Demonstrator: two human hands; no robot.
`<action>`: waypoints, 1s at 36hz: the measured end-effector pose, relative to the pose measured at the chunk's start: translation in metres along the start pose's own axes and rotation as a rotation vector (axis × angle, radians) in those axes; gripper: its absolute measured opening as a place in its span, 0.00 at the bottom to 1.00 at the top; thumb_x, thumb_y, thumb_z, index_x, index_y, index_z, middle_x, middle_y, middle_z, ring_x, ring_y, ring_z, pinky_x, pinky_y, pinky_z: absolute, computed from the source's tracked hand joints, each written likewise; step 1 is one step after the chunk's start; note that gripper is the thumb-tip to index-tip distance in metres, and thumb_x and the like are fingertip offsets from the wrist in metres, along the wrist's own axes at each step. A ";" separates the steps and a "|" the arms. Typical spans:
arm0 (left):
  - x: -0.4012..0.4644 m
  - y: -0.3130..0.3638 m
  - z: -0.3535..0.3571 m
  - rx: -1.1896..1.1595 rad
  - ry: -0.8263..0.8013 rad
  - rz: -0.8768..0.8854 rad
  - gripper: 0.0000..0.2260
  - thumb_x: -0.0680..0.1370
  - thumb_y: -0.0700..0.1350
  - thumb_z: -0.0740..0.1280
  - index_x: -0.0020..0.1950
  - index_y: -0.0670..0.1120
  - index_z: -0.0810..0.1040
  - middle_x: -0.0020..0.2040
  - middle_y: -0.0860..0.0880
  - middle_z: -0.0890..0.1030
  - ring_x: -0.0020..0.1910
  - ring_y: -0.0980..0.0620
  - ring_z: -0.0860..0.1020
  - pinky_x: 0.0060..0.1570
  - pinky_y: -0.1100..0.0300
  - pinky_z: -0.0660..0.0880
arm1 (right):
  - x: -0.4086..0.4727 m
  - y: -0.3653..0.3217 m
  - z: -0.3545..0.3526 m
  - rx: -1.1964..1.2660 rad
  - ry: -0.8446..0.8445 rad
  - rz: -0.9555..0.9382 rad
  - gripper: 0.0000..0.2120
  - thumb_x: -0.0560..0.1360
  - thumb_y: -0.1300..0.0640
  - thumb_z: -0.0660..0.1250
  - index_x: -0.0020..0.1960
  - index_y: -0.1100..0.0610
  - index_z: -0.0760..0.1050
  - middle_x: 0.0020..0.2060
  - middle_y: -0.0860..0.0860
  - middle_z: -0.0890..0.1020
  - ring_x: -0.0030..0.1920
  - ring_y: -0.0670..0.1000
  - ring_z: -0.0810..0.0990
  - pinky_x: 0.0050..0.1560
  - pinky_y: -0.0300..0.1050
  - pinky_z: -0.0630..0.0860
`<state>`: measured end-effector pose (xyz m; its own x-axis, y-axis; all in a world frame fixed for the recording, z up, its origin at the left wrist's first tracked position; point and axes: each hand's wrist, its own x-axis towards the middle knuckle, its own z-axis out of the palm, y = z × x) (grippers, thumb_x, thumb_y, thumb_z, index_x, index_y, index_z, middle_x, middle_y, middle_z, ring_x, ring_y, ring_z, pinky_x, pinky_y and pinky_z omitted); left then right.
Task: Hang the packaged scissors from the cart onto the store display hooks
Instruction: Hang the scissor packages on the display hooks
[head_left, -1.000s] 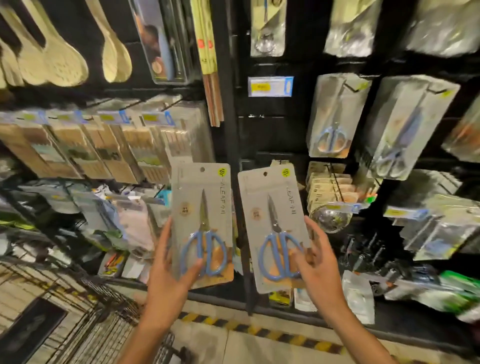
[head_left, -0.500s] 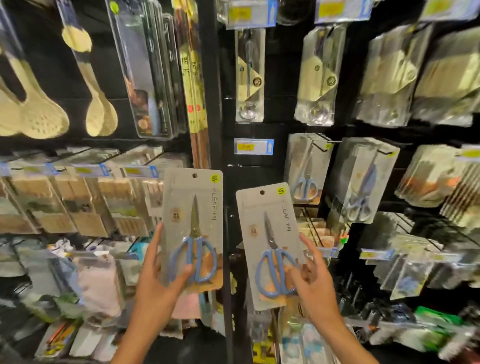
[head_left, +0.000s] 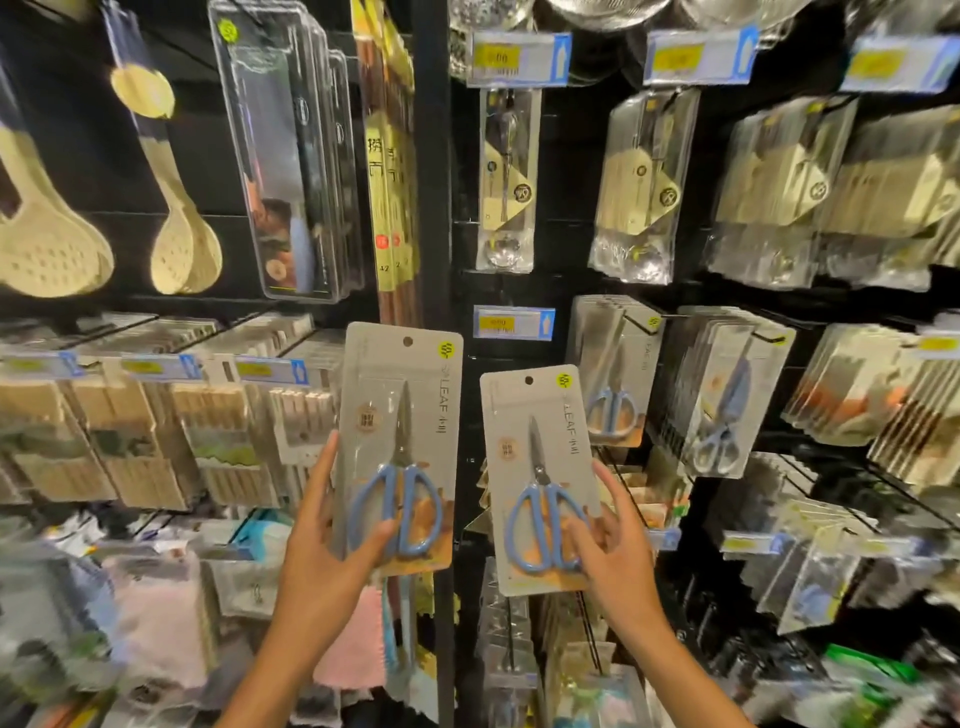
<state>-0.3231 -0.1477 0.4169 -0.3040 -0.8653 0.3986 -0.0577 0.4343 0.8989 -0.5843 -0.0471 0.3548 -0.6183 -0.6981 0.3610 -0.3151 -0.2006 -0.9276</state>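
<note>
My left hand (head_left: 324, 566) grips the bottom of a grey card pack of blue-handled scissors (head_left: 397, 410), held upright in front of the black display wall. A second identical scissors pack (head_left: 530, 447), slightly lower, is held by my right hand (head_left: 615, 556). Each card has a punched hole at its top. Just right of the second pack, a stack of the same blue scissors packs (head_left: 613, 364) hangs on a display hook (head_left: 636, 319). Another hook (head_left: 763, 335) further right carries packs of larger grey-blue scissors (head_left: 724, 395).
A price tag (head_left: 513, 323) sits above the right-hand pack. Wooden spoons (head_left: 182, 244) and boxed utensils hang upper left, bagged metal tools upper right. Rows of chopstick packs (head_left: 156, 431) fill the left shelf. A black vertical post (head_left: 434, 171) divides the panels.
The view has tilted upward, so the floor and cart have dropped out of sight. Both hands have raised the two scissors packs toward the hooks holding matching packs.
</note>
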 end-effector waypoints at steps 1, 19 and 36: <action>0.003 0.000 0.001 -0.005 0.003 0.007 0.41 0.75 0.41 0.74 0.79 0.64 0.55 0.62 0.89 0.57 0.59 0.90 0.56 0.70 0.58 0.55 | 0.005 0.002 0.002 0.000 -0.002 -0.001 0.31 0.81 0.59 0.66 0.74 0.31 0.61 0.56 0.72 0.73 0.51 0.75 0.76 0.44 0.74 0.76; 0.040 -0.016 0.007 -0.011 0.021 0.096 0.41 0.74 0.47 0.74 0.79 0.67 0.55 0.75 0.76 0.57 0.71 0.79 0.56 0.74 0.55 0.56 | 0.068 -0.004 0.031 0.049 -0.061 -0.031 0.30 0.82 0.58 0.66 0.75 0.34 0.60 0.56 0.69 0.75 0.54 0.71 0.77 0.47 0.70 0.79; 0.049 -0.024 0.010 0.008 0.034 0.126 0.41 0.75 0.39 0.73 0.79 0.63 0.56 0.70 0.82 0.59 0.66 0.84 0.59 0.59 0.82 0.60 | 0.088 -0.002 0.043 0.101 -0.071 -0.016 0.31 0.82 0.57 0.66 0.77 0.34 0.58 0.53 0.70 0.78 0.52 0.68 0.81 0.43 0.55 0.85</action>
<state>-0.3457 -0.1980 0.4129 -0.2766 -0.8118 0.5143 -0.0290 0.5420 0.8399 -0.6071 -0.1375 0.3848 -0.5600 -0.7405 0.3716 -0.2479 -0.2783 -0.9280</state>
